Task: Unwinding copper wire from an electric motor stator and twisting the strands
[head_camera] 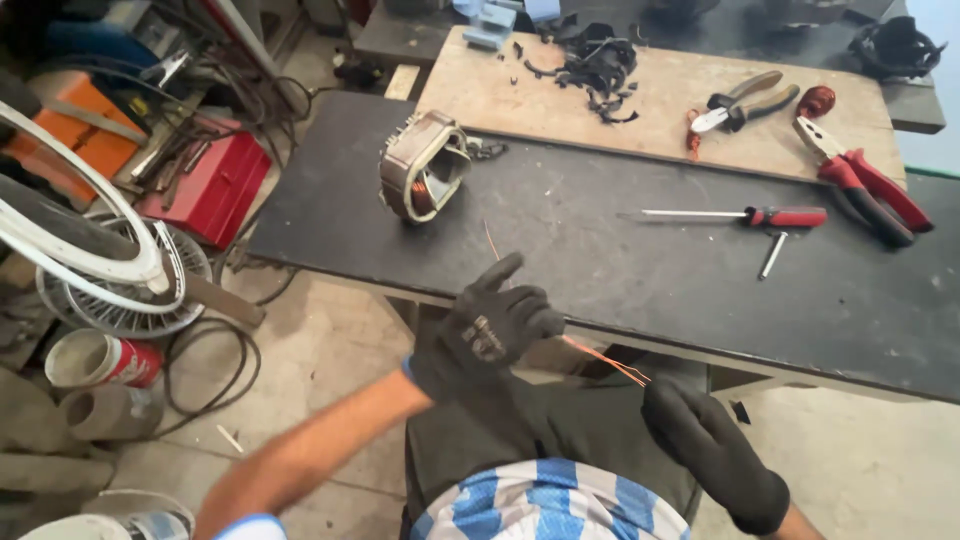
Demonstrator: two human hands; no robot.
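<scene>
**Copper wire strand held between two gloved hands: hazards and orientation**

While the strand is stretched in the air in front of the bench (330, 225), its thinness is the main weak point. Working from left to right:

1. Motor stator (423, 165). It stands on its side at the left end of the bench, well apart from both hands, with copper winding visible inside its frame. A thin orange line (491, 242) runs on the benchtop between the stator and the left hand; whether it joins the held strand cannot be told. If it does, a sharp pull could probably drag or tip the stator.

2. Left hand (492, 328). Gloved in black, it is closed around the copper wire (605, 361), forefinger extended. The bulky glove likely reduces feel, so the strand could slip unnoticed.

3. Copper wire. It lies just below the near bench edge, above the person's lap. Its long axis runs from upper left to lower right, roughly along the bench edge, pointing down toward the right hand. Uneven tension could kink or snap it.

4. Right hand (712, 452). Also gloved, it meets the lower end of the wire; whether the fingers pinch it cannot be told.

5. Red-handled screwdriver (735, 216), pliers (745, 101) and red-handled cutters (860, 175) lie farther right, clear of the wire.
</scene>
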